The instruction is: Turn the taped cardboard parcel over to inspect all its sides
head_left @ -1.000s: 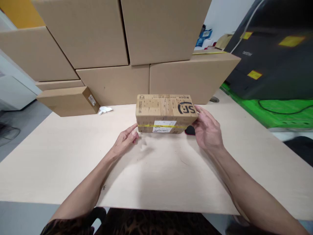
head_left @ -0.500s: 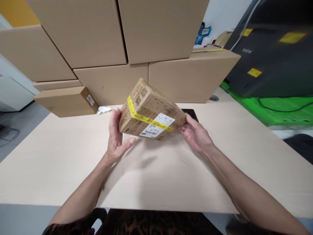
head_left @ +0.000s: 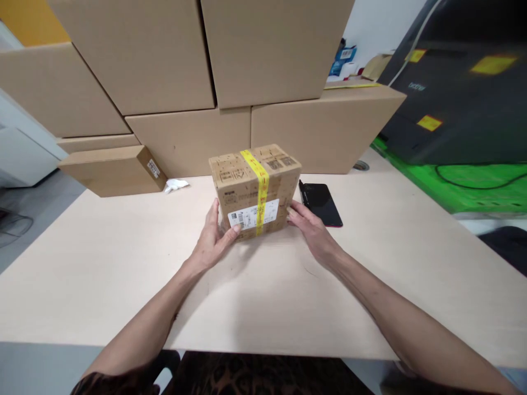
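Note:
A small cardboard box with yellow tape round it and a white label on its near side is held between my two hands, over the middle of the table. My left hand grips its lower left edge, the thumb on the label's corner. At the lower right side, my right hand holds the box with its fingers against the corner. Whether the bottom of the box touches the table, I cannot tell.
Large cardboard boxes are stacked along the back of the table. A flatter box and crumpled white paper lie at the left. A black tablet-like object lies right of the held box. A dark machine stands at the right.
The box has been turned, so its taped top now shows and its label faces me. More of the black tablet-like object is visible. Both hands have shifted with the box.

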A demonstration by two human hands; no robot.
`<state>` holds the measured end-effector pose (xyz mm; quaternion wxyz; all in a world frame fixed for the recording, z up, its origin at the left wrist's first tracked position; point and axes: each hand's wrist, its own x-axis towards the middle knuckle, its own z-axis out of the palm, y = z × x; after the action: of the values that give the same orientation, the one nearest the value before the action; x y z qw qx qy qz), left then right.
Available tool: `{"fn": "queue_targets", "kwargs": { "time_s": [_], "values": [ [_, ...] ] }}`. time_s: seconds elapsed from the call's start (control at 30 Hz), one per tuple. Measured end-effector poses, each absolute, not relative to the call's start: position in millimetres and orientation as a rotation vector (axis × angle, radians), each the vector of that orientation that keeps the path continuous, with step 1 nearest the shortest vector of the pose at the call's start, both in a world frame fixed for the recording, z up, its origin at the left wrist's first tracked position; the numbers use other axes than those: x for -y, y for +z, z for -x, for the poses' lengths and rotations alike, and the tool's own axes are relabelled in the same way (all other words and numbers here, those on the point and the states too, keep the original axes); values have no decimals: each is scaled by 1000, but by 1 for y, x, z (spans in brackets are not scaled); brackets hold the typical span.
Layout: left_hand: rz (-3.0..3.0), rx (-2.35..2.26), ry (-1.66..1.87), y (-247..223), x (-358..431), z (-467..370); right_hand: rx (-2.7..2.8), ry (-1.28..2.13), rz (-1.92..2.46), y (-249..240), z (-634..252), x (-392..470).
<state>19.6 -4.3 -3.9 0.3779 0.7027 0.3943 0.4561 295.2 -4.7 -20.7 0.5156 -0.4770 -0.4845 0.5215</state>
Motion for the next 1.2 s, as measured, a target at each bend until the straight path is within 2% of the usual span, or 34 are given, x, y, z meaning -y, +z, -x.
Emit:
{"fn": "queue_targets", "kwargs": {
  "time_s": [0.1, 0.3, 0.5, 0.73, 1.03, 1.2],
  "values": [
    [-1736, -999, 1069, -1, 6, -20, 1245, 1294, 1045, -11, -295, 10],
    [-1602, -1171, 1114, 8, 9, -11, 1152, 1026, 1129, 1, -305, 16],
    [-1616, -1248, 1158, 13, 12, -4, 1136, 963, 1012, 7, -308, 18],
    [-1792, -1108, 1187, 4, 12, -3, 1033, 1014, 1088, 13, -306, 17],
    [-1981, -729, 1514, 19, 22, -7, 986, 838, 845, 27, -303, 27],
    [-1955, -801, 1422, 10, 19, -7, 993, 940, 890, 19, -303, 24]
  ]
}}
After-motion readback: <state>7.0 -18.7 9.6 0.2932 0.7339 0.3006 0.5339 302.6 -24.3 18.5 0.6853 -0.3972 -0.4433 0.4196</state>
